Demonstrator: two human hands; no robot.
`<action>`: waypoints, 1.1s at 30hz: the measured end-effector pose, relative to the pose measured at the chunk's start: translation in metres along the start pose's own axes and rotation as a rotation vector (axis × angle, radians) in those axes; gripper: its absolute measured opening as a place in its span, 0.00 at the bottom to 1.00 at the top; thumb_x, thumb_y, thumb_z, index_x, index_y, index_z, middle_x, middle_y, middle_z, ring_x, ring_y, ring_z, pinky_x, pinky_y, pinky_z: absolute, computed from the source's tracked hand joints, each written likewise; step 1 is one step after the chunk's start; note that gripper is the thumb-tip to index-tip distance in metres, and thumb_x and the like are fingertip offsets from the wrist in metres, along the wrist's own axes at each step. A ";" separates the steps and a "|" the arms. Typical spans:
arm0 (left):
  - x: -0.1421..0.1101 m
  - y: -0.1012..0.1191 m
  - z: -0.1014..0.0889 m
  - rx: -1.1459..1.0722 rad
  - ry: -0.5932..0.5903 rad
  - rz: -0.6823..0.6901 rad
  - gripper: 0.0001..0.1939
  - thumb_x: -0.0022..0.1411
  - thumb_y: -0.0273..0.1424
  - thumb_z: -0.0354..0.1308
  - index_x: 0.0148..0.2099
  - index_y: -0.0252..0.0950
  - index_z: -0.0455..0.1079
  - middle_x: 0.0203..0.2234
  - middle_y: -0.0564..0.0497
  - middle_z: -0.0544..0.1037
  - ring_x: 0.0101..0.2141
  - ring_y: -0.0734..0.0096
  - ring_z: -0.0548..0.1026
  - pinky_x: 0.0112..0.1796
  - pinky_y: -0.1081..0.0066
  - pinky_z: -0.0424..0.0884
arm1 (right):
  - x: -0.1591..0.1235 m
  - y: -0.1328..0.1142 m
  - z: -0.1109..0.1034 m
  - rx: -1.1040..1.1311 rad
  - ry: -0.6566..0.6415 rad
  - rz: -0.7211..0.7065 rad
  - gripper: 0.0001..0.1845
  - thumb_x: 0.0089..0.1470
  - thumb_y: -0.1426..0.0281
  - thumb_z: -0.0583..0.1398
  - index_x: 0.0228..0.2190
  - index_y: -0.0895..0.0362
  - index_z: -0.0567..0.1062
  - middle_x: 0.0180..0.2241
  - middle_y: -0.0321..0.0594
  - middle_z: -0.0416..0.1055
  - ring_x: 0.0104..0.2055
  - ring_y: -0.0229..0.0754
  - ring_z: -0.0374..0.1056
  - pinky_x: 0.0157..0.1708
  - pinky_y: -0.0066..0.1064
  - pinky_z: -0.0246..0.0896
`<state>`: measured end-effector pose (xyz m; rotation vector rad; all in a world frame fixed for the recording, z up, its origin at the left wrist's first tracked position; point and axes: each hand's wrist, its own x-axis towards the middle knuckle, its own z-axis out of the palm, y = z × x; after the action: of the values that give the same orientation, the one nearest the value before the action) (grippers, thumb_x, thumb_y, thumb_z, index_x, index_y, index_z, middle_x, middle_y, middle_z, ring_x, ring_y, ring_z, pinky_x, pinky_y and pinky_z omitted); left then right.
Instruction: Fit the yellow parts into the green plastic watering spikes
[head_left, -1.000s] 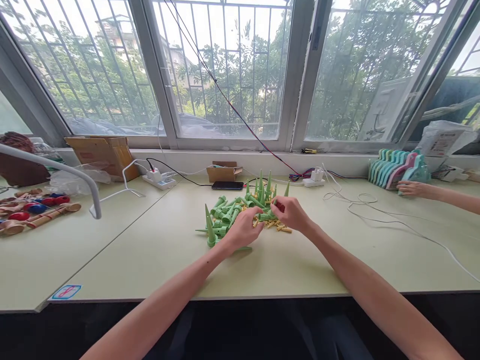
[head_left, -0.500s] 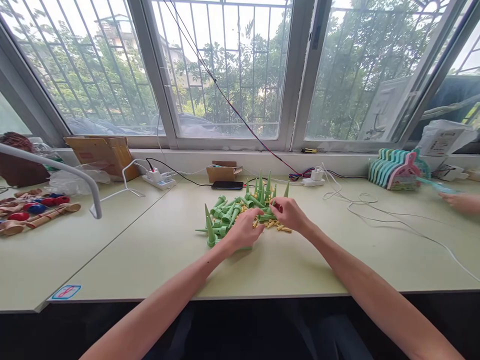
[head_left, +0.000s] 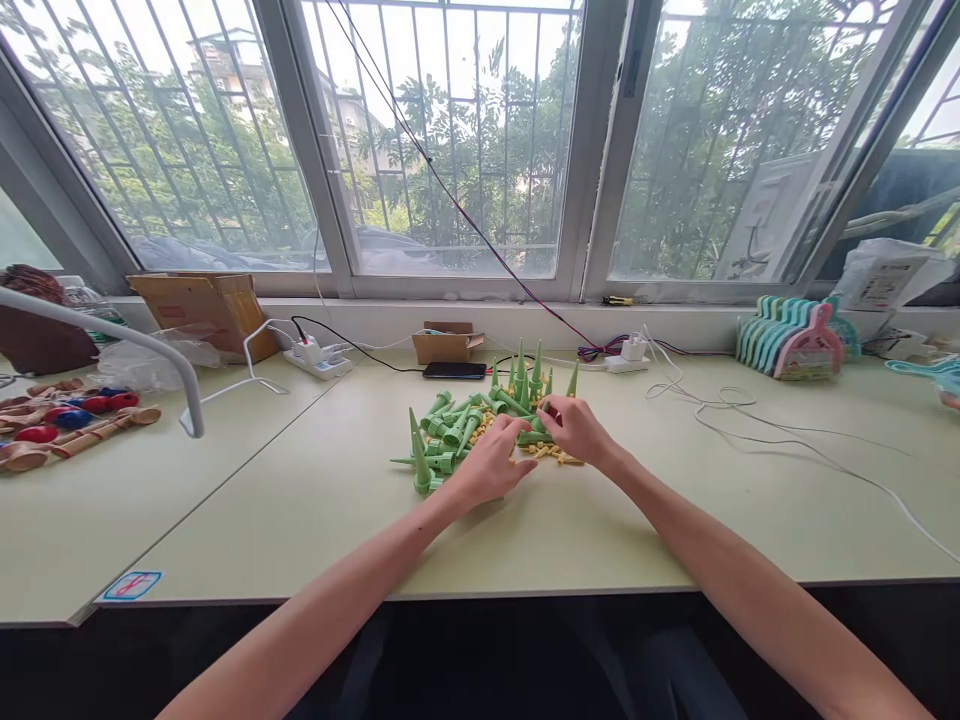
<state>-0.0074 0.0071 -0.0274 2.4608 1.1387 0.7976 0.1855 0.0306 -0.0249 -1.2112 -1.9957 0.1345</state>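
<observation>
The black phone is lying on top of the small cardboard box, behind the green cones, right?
Not quite: the black phone lies on the table, in front of the small cardboard box. The head view shows this, and the phone is indeed behind the green cones.

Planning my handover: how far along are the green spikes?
Perhaps done: several green spikes standing upright, though completeness can't be confirmed. In hand: the right hand seems to pinch a green part; the left hand is open. Apparently left: many green cones lying down and loose yellow pieces.
</observation>
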 end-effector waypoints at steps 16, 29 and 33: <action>0.001 -0.003 0.004 -0.007 0.036 -0.001 0.23 0.55 0.36 0.61 0.54 0.40 0.65 0.46 0.45 0.68 0.44 0.59 0.71 0.46 0.60 0.68 | 0.002 -0.009 -0.005 0.050 0.131 0.044 0.14 0.61 0.64 0.50 0.25 0.56 0.65 0.19 0.33 0.61 0.21 0.35 0.52 0.25 0.27 0.47; 0.000 -0.001 0.004 -0.012 0.035 0.016 0.24 0.56 0.35 0.61 0.55 0.40 0.64 0.47 0.44 0.69 0.45 0.59 0.72 0.47 0.60 0.68 | 0.001 0.001 0.000 -0.014 0.013 0.029 0.12 0.61 0.66 0.50 0.30 0.57 0.69 0.25 0.38 0.69 0.25 0.37 0.60 0.29 0.27 0.53; 0.000 -0.001 0.004 -0.010 0.035 0.017 0.24 0.56 0.34 0.61 0.55 0.40 0.64 0.48 0.44 0.68 0.44 0.60 0.72 0.47 0.61 0.68 | 0.001 0.001 -0.001 0.007 0.055 0.025 0.11 0.61 0.66 0.51 0.37 0.57 0.70 0.23 0.36 0.68 0.24 0.37 0.61 0.29 0.27 0.55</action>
<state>-0.0056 0.0071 -0.0314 2.4608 1.1243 0.8520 0.1862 0.0315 -0.0242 -1.2226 -1.9313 0.1195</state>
